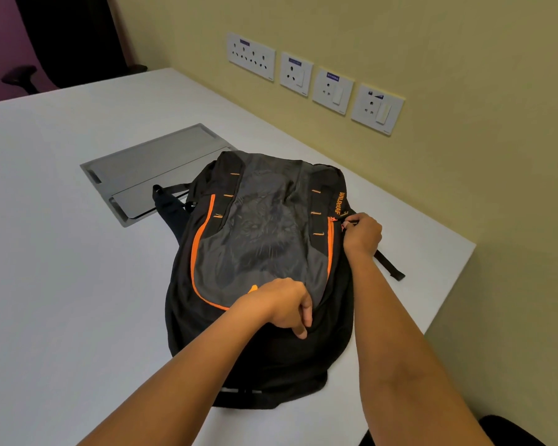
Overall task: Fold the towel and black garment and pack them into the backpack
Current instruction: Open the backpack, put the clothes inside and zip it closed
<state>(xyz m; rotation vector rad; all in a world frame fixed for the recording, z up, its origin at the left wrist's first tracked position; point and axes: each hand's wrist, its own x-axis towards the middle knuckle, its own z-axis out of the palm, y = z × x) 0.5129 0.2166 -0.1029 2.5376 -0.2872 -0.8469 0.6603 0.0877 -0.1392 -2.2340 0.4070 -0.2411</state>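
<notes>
backpack [255,226] lies flat mid table [62,252], left hand [281,304] gripping it at its 6 o'clock end, right hand [363,235] pinching its 3 o'clock edge, strap [390,265] poking out at 4. tabletop panel [142,162] at 10, wall sockets [313,78] at 1, chair [68,33] beyond at 11

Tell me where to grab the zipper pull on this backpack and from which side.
Pinch the zipper pull between thumb and finger from the right edge of the backpack, as the right hand does: the small tab pokes outward there. The left hand on the near panel steadies it.
</notes>
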